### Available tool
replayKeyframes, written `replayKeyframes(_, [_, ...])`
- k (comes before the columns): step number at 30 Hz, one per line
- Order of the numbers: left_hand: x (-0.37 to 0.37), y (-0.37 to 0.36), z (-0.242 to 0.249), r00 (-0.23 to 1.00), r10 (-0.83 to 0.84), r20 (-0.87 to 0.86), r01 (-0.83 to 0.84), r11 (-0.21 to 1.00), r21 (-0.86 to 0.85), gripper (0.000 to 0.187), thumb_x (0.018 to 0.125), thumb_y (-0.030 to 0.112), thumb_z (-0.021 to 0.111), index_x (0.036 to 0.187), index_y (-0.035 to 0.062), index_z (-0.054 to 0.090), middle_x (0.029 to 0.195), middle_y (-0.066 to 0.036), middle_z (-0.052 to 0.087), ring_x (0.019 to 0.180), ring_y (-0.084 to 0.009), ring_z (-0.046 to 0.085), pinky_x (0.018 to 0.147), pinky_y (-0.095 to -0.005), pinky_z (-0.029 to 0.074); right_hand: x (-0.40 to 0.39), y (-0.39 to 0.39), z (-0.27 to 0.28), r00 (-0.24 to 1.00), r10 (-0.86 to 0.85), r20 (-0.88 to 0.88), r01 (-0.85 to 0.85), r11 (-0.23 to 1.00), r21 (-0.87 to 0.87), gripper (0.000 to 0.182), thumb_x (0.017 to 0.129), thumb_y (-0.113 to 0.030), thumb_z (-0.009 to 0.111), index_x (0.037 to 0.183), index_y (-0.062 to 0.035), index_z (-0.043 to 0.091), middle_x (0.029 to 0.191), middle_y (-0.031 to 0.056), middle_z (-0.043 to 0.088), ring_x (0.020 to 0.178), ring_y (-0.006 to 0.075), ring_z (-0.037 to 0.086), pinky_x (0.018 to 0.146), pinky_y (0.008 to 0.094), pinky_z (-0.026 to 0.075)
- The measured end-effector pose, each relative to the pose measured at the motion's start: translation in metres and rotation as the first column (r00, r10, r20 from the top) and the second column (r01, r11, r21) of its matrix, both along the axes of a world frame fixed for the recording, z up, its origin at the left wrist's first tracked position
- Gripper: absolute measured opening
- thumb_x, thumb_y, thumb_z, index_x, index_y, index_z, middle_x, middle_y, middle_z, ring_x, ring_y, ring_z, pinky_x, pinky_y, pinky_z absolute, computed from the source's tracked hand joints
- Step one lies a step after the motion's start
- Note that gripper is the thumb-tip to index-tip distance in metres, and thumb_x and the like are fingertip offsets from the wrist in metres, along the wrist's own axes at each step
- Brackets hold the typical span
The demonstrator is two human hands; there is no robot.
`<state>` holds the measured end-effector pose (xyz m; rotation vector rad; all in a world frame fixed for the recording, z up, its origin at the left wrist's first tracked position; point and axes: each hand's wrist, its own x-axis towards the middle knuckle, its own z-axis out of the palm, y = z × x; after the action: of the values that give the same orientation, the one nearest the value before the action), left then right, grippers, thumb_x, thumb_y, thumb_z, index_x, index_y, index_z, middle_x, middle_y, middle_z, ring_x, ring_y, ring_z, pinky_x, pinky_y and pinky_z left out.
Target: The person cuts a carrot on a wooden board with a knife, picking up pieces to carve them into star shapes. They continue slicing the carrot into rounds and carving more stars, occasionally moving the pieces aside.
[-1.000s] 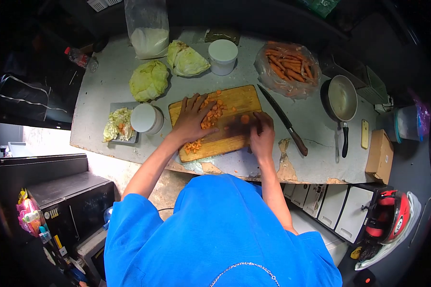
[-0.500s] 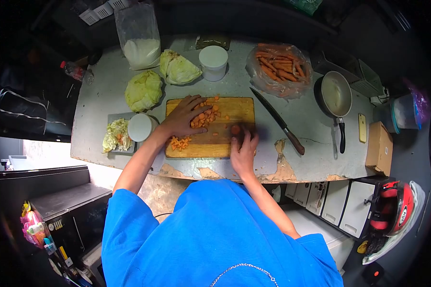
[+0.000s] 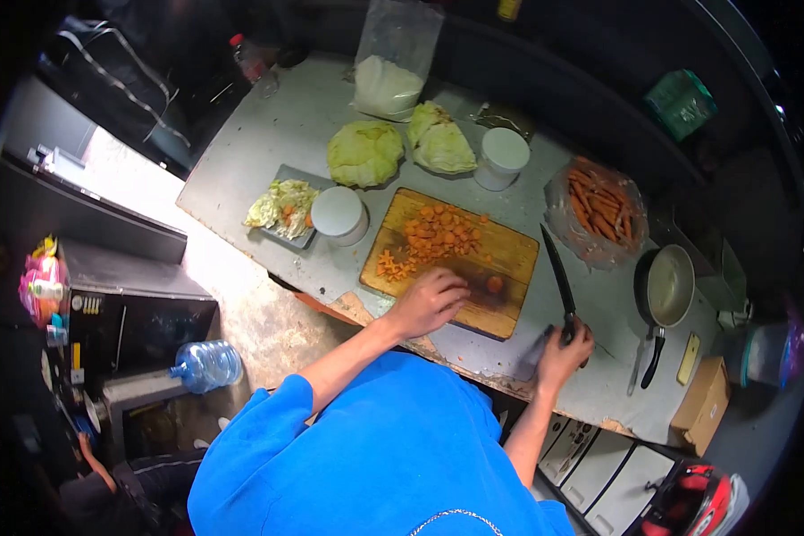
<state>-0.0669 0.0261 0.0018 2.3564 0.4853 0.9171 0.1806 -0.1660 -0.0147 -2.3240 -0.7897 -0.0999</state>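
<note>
My right hand (image 3: 563, 350) is closed around the handle of a large kitchen knife (image 3: 558, 268), whose dark blade points away from me beside the board. Over the near edge of the wooden cutting board (image 3: 512, 259) hovers my left hand (image 3: 431, 302), fingers loosely bent, with nothing visible in them. Diced carrot (image 3: 439, 234) is heaped on the far left half of the board, and smaller carrot bits (image 3: 393, 265) lie at its left. A single round carrot piece (image 3: 495, 284) sits to the right of my left hand on a dark wet patch.
Behind the board are a cabbage (image 3: 364, 154), a cut cabbage (image 3: 441, 143) and a white tub (image 3: 503, 159). Another tub (image 3: 339, 215) and a tray of chopped cabbage (image 3: 286, 207) stand left. Bagged carrots (image 3: 598, 205) and a pan (image 3: 668, 286) are right. Another person's arm (image 3: 96, 460) shows lower left.
My right hand has left the carrot piece and moved right onto the knife handle. My left hand has drawn back from the diced carrot toward the near edge. The view has turned.
</note>
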Motion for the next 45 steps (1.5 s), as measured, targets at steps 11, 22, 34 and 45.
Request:
replayKeyframes(11, [-0.002,-0.005,0.0,0.935,0.338,0.104,-0.324,0.937,-0.127,0.016,0.091,-0.002,0.066,0.104,-0.0004,0.075,0.099,-0.014,0.075,0.089,-0.0292,0.074,0.077,-0.0369,0.059,0.048,-0.017,-0.008,0.984,0.138,-0.116,-0.15,0.983,-0.102,0.051,0.086,-0.012,0.068,0.137,-0.004,0.061,0.129,0.0222,0.06,0.124,0.0415,0.055,0.108,0.049,0.043])
replayKeyframes(22, [-0.031,-0.107,-0.022,0.927,0.359,-0.104,-0.373,0.91,-0.183,0.025,0.085,0.007,0.082,0.109,0.002,0.077,0.104,-0.012,0.074,0.082,-0.0231,0.07,0.073,-0.0341,0.057,0.009,-0.02,0.024,0.946,0.299,-0.127,-0.276,0.946,0.171,0.023,0.089,-0.006,0.069,0.111,0.0001,0.072,0.108,0.0174,0.07,0.101,0.0335,0.067,0.092,0.0414,0.053])
replayKeyframes(34, [-0.04,-0.117,-0.034,0.944,0.274,-0.185,-0.295,0.95,-0.1,0.021,0.085,-0.002,0.073,0.106,0.0025,0.077,0.101,-0.01,0.073,0.095,-0.0293,0.07,0.082,-0.0393,0.058,-0.076,0.016,0.006,0.403,0.889,-0.216,-0.907,0.419,0.034,0.021,0.092,-0.016,0.077,0.109,-0.0048,0.077,0.099,0.0144,0.071,0.079,0.0291,0.071,0.071,0.0382,0.057])
replayKeyframes(45, [0.0,-0.067,0.004,0.933,0.358,-0.044,-0.361,0.923,-0.132,0.018,0.089,0.003,0.073,0.107,0.001,0.077,0.105,-0.014,0.075,0.097,-0.0319,0.071,0.084,-0.04,0.059,0.047,-0.007,0.025,0.952,0.302,-0.045,-0.305,0.942,-0.141,0.037,0.086,-0.017,0.077,0.121,-0.0064,0.072,0.121,0.0166,0.066,0.115,0.0382,0.06,0.101,0.0485,0.047])
